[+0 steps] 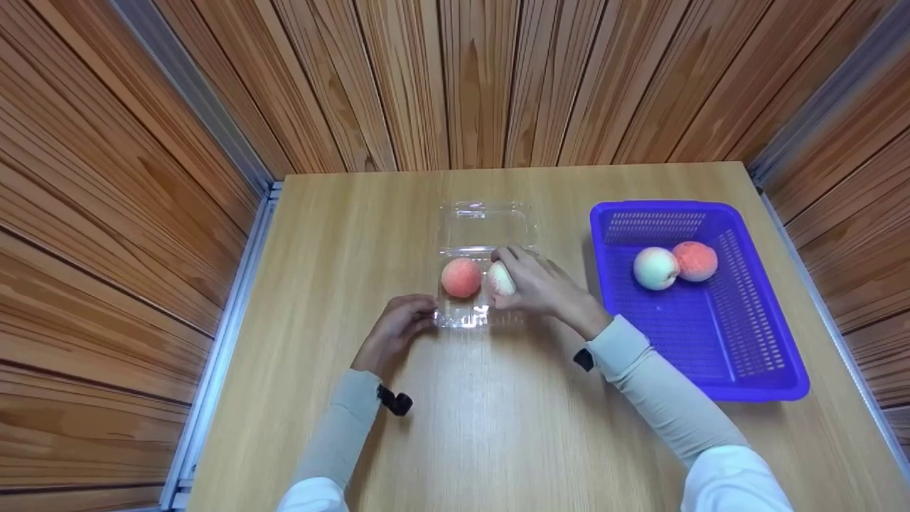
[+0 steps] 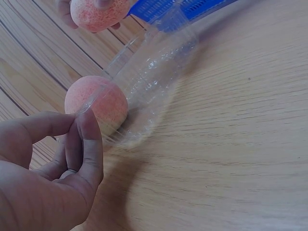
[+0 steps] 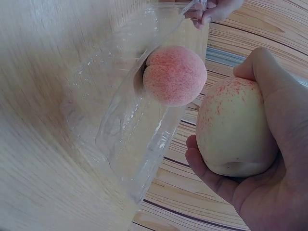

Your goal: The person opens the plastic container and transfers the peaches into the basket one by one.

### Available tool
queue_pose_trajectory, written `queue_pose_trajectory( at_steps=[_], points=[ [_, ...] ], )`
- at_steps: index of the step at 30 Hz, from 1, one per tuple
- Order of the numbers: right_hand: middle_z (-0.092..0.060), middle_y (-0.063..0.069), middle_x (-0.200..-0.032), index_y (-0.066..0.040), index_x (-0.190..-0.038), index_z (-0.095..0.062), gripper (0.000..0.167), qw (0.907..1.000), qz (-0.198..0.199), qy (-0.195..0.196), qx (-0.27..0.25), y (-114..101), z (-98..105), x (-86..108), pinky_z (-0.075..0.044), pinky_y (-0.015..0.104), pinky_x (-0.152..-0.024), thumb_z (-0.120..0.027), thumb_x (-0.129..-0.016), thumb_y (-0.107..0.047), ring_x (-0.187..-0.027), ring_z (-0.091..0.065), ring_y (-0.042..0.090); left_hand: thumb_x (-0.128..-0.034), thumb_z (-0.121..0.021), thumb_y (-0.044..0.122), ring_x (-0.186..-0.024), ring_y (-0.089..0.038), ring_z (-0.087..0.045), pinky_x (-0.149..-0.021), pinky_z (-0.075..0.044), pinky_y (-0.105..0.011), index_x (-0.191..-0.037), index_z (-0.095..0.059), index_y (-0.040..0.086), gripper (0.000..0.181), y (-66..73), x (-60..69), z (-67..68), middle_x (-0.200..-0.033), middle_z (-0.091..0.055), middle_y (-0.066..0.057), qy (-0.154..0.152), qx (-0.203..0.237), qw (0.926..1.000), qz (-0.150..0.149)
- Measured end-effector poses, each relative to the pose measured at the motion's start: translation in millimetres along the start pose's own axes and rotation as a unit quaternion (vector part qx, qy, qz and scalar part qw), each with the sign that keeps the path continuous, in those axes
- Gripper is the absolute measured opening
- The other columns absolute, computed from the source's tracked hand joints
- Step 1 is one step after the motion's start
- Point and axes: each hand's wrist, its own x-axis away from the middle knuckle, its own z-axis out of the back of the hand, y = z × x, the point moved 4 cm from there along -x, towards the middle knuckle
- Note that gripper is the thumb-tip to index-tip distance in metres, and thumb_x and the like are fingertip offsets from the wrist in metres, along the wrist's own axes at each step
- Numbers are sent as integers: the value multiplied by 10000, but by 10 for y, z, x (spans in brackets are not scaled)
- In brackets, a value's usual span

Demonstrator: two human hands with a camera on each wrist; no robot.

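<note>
By the left hand (image 1: 398,326), the near-left corner of the clear plastic clamshell container (image 1: 462,318) is pinched between thumb and forefinger, presumably so that so light a shell is not pushed along. In the right hand (image 1: 544,288), a pale, red-speckled peach (image 3: 236,127) is gripped from its right side, with the thumb on one flank and fingers curled round the other; its left face is kept uncovered, perhaps so that the neighbouring fruit is not knocked by fingers. This peach is held raised over the container's right half. Just left of it, between the two hands, a pink peach (image 1: 461,277) is seated in the left half. The lid (image 1: 488,229) is laid back beyond both hands, by which the tray is left uncovered from above.

To the right of the right hand, a blue-purple basket (image 1: 661,205) is placed within easy reach, and in it a whitish peach (image 1: 655,269) and a redder peach (image 1: 696,261) are set touching. Between the right hand and the basket's rim only a narrow gap is left. More room is offered left of the left hand, where the wooden table (image 1: 320,249) is bounded by a metal rail (image 1: 222,370).
</note>
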Motion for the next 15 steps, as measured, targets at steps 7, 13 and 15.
queue_pose_trajectory(
  at_steps=[7, 13, 15],
  points=[
    [-613, 103, -1291, -128, -1399, -542, 697, 10000, 29, 39, 20, 8, 35, 2, -625, 473, -871, -822, -850, -453, -1106, -647, 303, -1018, -620, 7, -863, -155, -683, -800, -616, -271, -1258, -644, -162, 294, 7, 6, -4, -1079, -709, -161, 16, 14, 10000, -38],
    [-624, 106, -1235, -127, -1382, -545, 676, 9999, 65, 46, 107, 5, 71, 6, -631, 463, -828, -818, -848, -439, -1042, -661, 307, -1001, -605, -31, -852, -172, -696, -770, -616, -270, -1176, -667, -155, 223, -3, -10, -8, -971, -710, -106, 78, 102, 9999, -109],
    [-622, 107, -1239, -131, -1382, -545, 675, 9999, 47, 28, 89, 9, 83, 5, -631, 463, -832, -818, -848, -443, -1046, -658, 308, -996, -603, -39, -834, -169, -693, -764, -614, -273, -1169, -654, -171, 223, -5, -13, -9, -959, -701, -105, 56, 135, 9998, -151]
  ],
)
